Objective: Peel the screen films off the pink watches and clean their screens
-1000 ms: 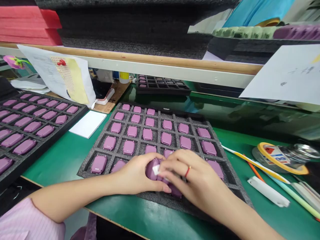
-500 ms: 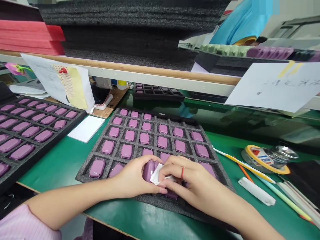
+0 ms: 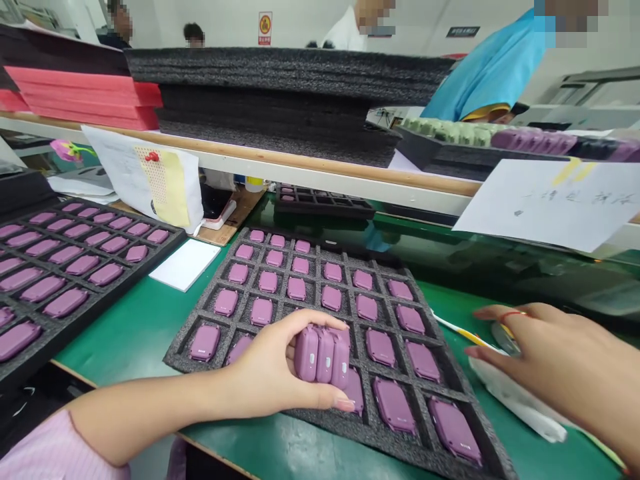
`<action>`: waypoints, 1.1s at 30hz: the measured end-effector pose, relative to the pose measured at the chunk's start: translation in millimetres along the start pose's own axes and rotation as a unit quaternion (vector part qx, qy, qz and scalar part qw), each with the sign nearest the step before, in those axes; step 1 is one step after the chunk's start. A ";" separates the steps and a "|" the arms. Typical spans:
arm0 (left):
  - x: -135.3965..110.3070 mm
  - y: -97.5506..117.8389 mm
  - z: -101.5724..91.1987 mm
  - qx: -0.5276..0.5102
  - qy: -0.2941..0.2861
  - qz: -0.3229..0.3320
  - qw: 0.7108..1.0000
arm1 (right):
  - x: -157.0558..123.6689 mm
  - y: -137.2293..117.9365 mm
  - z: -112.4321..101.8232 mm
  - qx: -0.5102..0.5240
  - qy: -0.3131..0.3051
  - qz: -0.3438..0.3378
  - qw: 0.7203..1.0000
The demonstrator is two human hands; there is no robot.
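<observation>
In my left hand (image 3: 280, 363) several purple watch cases (image 3: 326, 357) are gripped side by side between thumb and fingers, their small pale ports towards me. Below them lies a black foam tray (image 3: 300, 417) of similar cases, one per filled pocket. My right hand (image 3: 560, 353) is at the right of the bench, thumb and index finger apart, over a bottle (image 3: 506, 339) with a metal top that it mostly hides. Something white and crumpled, like a cloth (image 3: 483, 375), shows under the thumb; whether other fingers touch it is hidden.
A second foam tray (image 3: 65, 280) of purple cases is at left, beside white paper (image 3: 185, 265). A shelf (image 3: 300, 163) crosses ahead, bearing black foam (image 3: 280, 87) and red sheets (image 3: 95, 97). A white tool (image 3: 545, 423) lies at right. Other people are beyond.
My right hand has left the watch cases and moved right to the bottle, taking the white cloth away from them. My left hand still holds the cases. The view has tilted up.
</observation>
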State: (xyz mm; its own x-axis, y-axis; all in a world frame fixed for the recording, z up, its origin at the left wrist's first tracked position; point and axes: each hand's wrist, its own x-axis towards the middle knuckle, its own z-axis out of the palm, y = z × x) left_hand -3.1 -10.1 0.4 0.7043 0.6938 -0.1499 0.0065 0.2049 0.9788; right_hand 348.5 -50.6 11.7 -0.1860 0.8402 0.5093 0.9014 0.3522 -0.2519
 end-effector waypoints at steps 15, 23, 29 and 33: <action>1.7 -1.7 -3.7 -0.034 -0.028 0.053 0.998 | 37.2 -154.4 89.9 0.363 -0.057 -0.062 0.928; -0.2 7.1 -3.7 -0.043 -0.094 0.078 0.992 | 30.0 -154.5 87.1 0.372 -0.047 -0.078 0.924; 1.1 2.7 -1.4 0.000 -0.060 0.073 0.996 | 28.2 -152.8 89.9 0.353 -0.046 -0.095 0.930; 1.2 5.7 -1.0 0.016 -0.040 0.088 0.995 | 28.1 -154.0 89.2 0.334 -0.045 -0.100 0.936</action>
State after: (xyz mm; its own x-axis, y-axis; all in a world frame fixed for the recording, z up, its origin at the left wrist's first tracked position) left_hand -2.9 -7.3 5.6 0.7504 0.6601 0.0339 -0.1000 0.0628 0.9930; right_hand 169.5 -44.5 -8.6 -0.3835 0.7509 0.5377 0.4045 0.6599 -0.6331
